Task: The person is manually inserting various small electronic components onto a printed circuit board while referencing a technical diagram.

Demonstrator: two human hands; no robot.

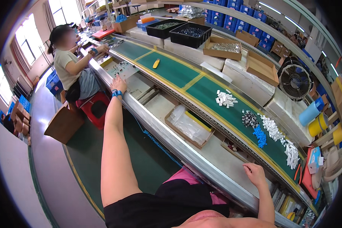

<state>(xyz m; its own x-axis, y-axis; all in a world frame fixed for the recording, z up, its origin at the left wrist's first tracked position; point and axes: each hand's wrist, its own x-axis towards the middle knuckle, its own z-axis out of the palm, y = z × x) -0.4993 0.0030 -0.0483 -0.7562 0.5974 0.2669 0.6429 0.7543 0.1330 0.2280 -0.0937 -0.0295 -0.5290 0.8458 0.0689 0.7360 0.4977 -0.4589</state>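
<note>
My left hand stretches far out to the left, palm down with its fingers extended. It is over the near edge of a pale sheet dotted with small parts. A blue wrist strap circles that wrist, and a blue coiled cord hangs along the bench front. Low on the right, my right hand hovers by the metal bench with its fingers curled in; nothing shows in it. Between the hands, a shallow cardboard tray holds clear plastic bags.
Beyond the bench runs a green conveyor belt, carrying a yellow tool and piles of white parts, blue parts and dark parts. Black bins stand behind it. A co-worker sits at the far left.
</note>
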